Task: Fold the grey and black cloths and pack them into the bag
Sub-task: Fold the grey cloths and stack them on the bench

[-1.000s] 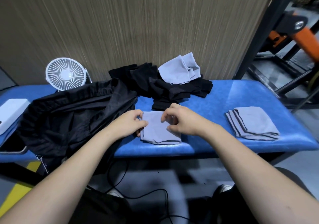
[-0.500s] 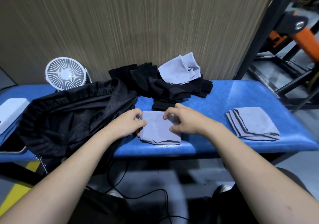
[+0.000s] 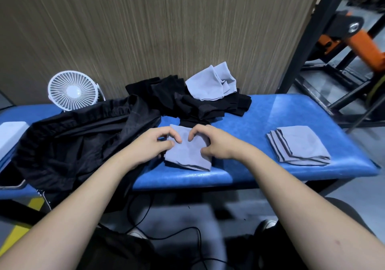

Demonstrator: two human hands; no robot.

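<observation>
Head view: both hands, left hand (image 3: 155, 144) and right hand (image 3: 214, 142), pinch the folded grey cloth (image 3: 187, 153) with curled fingers near the blue bench's (image 3: 270, 113) front edge. Rightward lies a folded grey stack (image 3: 300, 147); the black bag (image 3: 73, 140) sprawls left; farther back, unfolded black cloths (image 3: 187, 103).

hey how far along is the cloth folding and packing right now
Done: a stack of folded grey cloths sits at the right end of the blue bench. In hand: the left hand and right hand grip a folded grey cloth. Left: the pile of black cloths with a loose grey cloth on top is unfolded, and nothing visibly sits in the black bag.
</observation>
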